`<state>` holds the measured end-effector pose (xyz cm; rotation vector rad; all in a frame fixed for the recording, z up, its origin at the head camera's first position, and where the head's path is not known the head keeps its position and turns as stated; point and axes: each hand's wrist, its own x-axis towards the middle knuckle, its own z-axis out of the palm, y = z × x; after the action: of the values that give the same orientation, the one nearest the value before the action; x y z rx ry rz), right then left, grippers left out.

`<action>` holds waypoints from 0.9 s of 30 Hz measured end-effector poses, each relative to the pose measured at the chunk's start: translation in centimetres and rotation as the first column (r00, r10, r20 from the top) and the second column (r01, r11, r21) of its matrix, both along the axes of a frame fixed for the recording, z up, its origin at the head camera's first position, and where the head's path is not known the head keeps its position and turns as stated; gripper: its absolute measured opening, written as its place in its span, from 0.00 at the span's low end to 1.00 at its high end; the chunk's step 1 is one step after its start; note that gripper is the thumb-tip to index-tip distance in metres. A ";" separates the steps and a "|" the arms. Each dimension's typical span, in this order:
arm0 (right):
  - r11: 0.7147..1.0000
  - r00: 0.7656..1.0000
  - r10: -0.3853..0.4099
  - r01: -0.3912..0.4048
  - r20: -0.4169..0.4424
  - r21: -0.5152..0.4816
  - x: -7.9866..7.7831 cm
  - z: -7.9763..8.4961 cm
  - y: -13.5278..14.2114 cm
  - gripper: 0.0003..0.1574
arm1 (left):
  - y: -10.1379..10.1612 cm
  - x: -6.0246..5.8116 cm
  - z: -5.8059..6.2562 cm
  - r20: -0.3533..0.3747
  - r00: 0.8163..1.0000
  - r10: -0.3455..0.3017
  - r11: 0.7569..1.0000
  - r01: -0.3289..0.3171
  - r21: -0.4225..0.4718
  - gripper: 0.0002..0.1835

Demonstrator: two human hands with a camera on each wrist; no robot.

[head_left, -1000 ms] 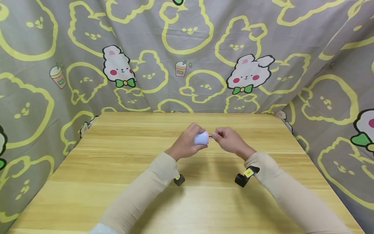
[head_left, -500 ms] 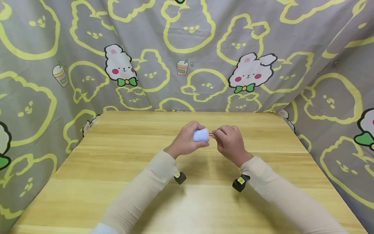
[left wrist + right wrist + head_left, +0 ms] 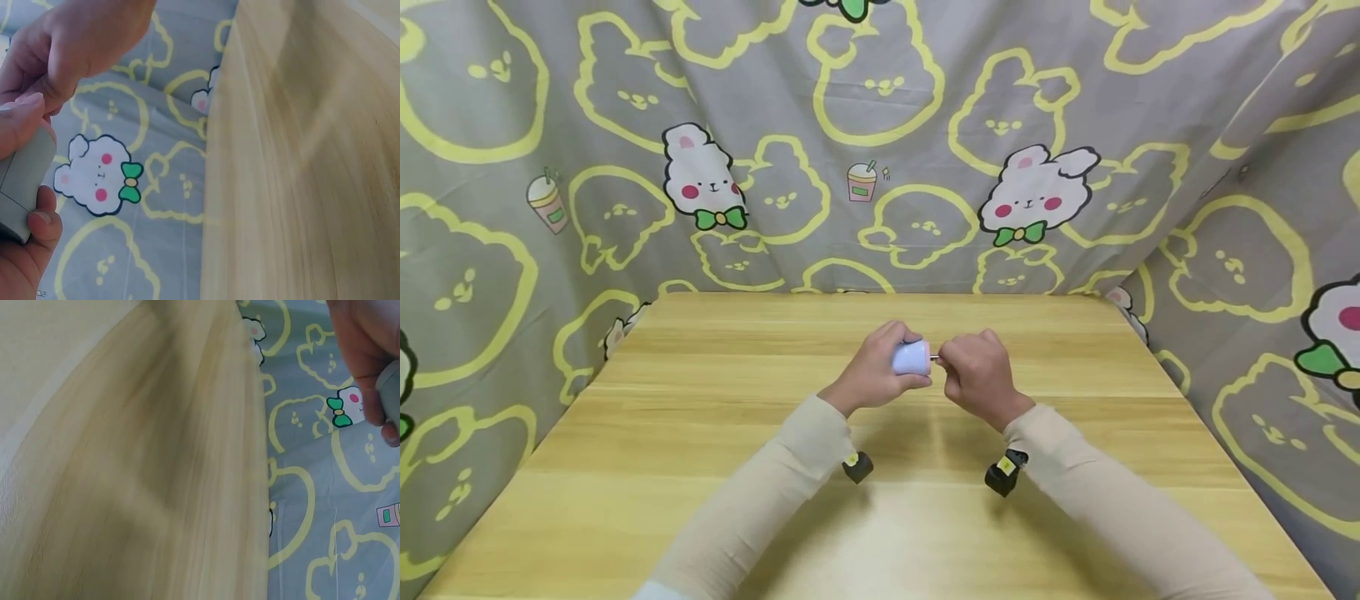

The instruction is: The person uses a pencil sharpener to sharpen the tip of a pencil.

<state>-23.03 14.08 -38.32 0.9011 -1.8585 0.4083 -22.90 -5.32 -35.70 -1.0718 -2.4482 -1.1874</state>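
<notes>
Pale blue, pink-rimmed cylinder (image 3: pixel 910 358) held above surface (image 3: pixel 662 467), nearer far edge. Left hand (image 3: pixel 872 371): fingers curled round it. Right hand (image 3: pixel 981 375): fingers pinching metal rod (image 3: pixel 934 357) at rim, rolled knuckles-up versus a second ago. Left wrist view alone shows cylinder's thin seam.

sleeves (image 3: pixel 760 492): beige, close-fitting | wrist cameras (image 3: pixel 1000 481): black, blocky | camera stickers (image 3: pixel 1006 465): small, yellow
</notes>
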 end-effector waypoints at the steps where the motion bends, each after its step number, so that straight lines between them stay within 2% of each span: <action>1: 1.000 1.000 -0.002 0.002 0.013 0.000 0.1 0.1 -0.1 0.26 | -0.1 0.0 -0.1 -0.009 1.000 -0.006 1.000 0.006 0.003 0.25; 3: 1.000 0.997 -0.011 0.011 0.076 -0.003 0.3 0.3 -0.2 0.24 | -0.1 -0.1 -0.2 -0.030 0.999 -0.017 1.000 0.017 0.003 0.25; 5: 1.000 0.977 -0.014 0.017 0.211 -0.013 0.7 0.7 -0.3 0.21 | -0.1 -0.3 -0.3 -0.052 0.998 -0.028 1.000 0.028 -0.001 0.25; 6: 1.000 0.949 -0.014 0.021 0.314 -0.019 0.9 0.9 -0.3 0.20 | -0.1 -0.3 -0.3 -0.061 0.998 -0.032 0.999 0.032 -0.005 0.25; 7: 0.999 0.900 -0.004 0.019 0.436 -0.031 1.1 1.3 -0.3 0.20 | -0.1 -0.3 -0.3 -0.073 0.997 -0.038 0.999 0.037 -0.012 0.25; 8: 0.999 0.825 0.012 0.018 0.565 -0.047 1.2 1.7 -0.3 0.20 | -0.1 -0.3 -0.4 -0.077 0.996 -0.042 0.999 0.040 -0.024 0.25; 9: 0.997 0.713 0.045 0.009 0.700 -0.073 1.4 2.1 -0.3 0.20 | -0.1 -0.3 -0.4 -0.079 0.996 -0.050 0.998 0.047 -0.041 0.25; 10: 0.995 0.574 0.080 0.007 0.815 -0.102 1.4 2.5 -0.2 0.21 | 0.0 -0.3 -0.4 -0.080 0.995 -0.061 0.997 0.056 -0.058 0.25; 12: 0.989 0.291 0.135 0.024 0.947 -0.148 1.4 3.5 0.1 0.22 | 0.0 -0.2 -0.4 -0.077 0.994 -0.083 0.993 0.076 -0.096 0.25; 13: 0.986 0.173 0.156 0.036 0.972 -0.165 1.3 3.8 0.3 0.23 | 0.0 -0.2 -0.4 -0.071 0.993 -0.091 0.990 0.083 -0.114 0.24; 14: 0.983 0.088 0.177 0.042 0.980 -0.181 1.1 4.0 0.4 0.24 | 0.0 -0.2 -0.4 -0.061 0.994 -0.095 0.988 0.087 -0.126 0.24; 15: 0.981 0.030 0.189 0.047 0.982 -0.190 1.0 4.2 0.6 0.25 | 0.0 -0.2 -0.4 -0.054 0.994 -0.094 0.987 0.086 -0.135 0.24; 16: 0.980 0.018 0.193 0.040 0.981 -0.193 0.9 4.2 0.7 0.24 | 0.0 -0.2 -0.3 -0.048 0.995 -0.088 0.987 0.081 -0.138 0.25; 17: 0.979 0.033 0.198 0.032 0.980 -0.199 0.9 4.2 0.8 0.23 | 0.0 -0.2 -0.2 -0.040 0.996 -0.079 0.987 0.073 -0.141 0.25; 18: 0.978 0.066 0.203 0.024 0.977 -0.205 0.8 4.1 0.9 0.21 | -0.1 -0.3 -0.2 -0.035 0.997 -0.070 0.988 0.065 -0.140 0.25; 19: 0.976 0.111 0.215 0.013 0.970 -0.218 0.8 3.9 1.1 0.18 | -0.1 -0.3 0.0 -0.026 0.998 -0.062 0.989 0.058 -0.137 0.25; 21: 0.974 0.227 0.223 -0.015 0.948 -0.226 1.0 3.5 1.3 0.12 | -0.2 -0.5 0.2 -0.005 0.999 -0.048 0.990 0.047 -0.130 0.25; 23: 0.978 0.391 0.207 -0.057 0.897 -0.201 1.1 3.1 1.6 0.08 | -0.3 -0.5 0.4 0.025 0.999 -0.041 0.992 0.044 -0.121 0.25; 25: 0.986 0.582 0.167 -0.092 0.796 -0.140 1.2 2.6 1.7 0.09 | -0.4 -0.6 0.7 0.060 0.998 -0.022 0.994 0.028 -0.104 0.25; 26: 0.992 0.684 0.128 -0.093 0.718 -0.089 1.1 2.3 1.7 0.10 | -0.4 -0.6 0.8 0.082 0.997 -0.010 0.996 0.018 -0.093 0.25; 27: 0.995 0.776 0.095 -0.086 0.624 -0.045 1.1 2.0 1.8 0.10 | -0.5 -0.6 0.9 0.103 0.995 0.002 0.997 0.007 -0.080 0.25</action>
<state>-21.98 15.85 -36.29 0.9140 -2.4164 0.8663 -23.49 -5.77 -34.79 -1.0600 -2.5942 -1.1827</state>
